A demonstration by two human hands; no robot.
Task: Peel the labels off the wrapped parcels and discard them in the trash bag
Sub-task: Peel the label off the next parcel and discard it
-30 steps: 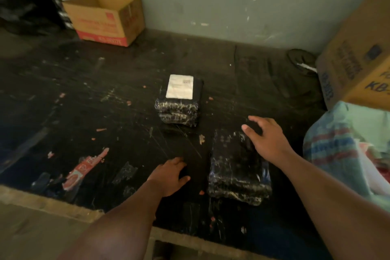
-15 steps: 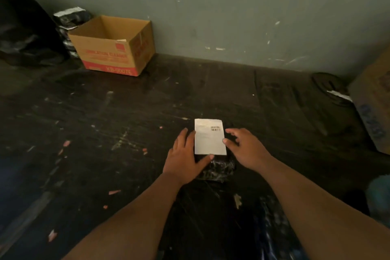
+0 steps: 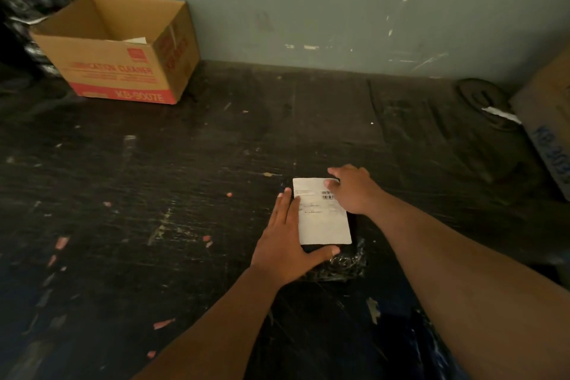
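Both hands on the labelled parcel, about to start the peel.

The parcel (image 3: 336,259) lies on the dark table (image 3: 154,194), well in front of the open cardboard box (image 3: 120,49). Its white label (image 3: 322,219) faces up, long axis running away from the person. The left hand (image 3: 287,244) lies flat along the label's left edge, fingers pressed together, thumb hooked round the near end, likely to steady it. The right hand (image 3: 351,188) has curled fingertips at the far right corner, probably to lift it.

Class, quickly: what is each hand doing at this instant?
Left hand: open, pressed flat against the parcel, gripping nothing.
Right hand: fingertips on the label at its far corner; a grip cannot be told.
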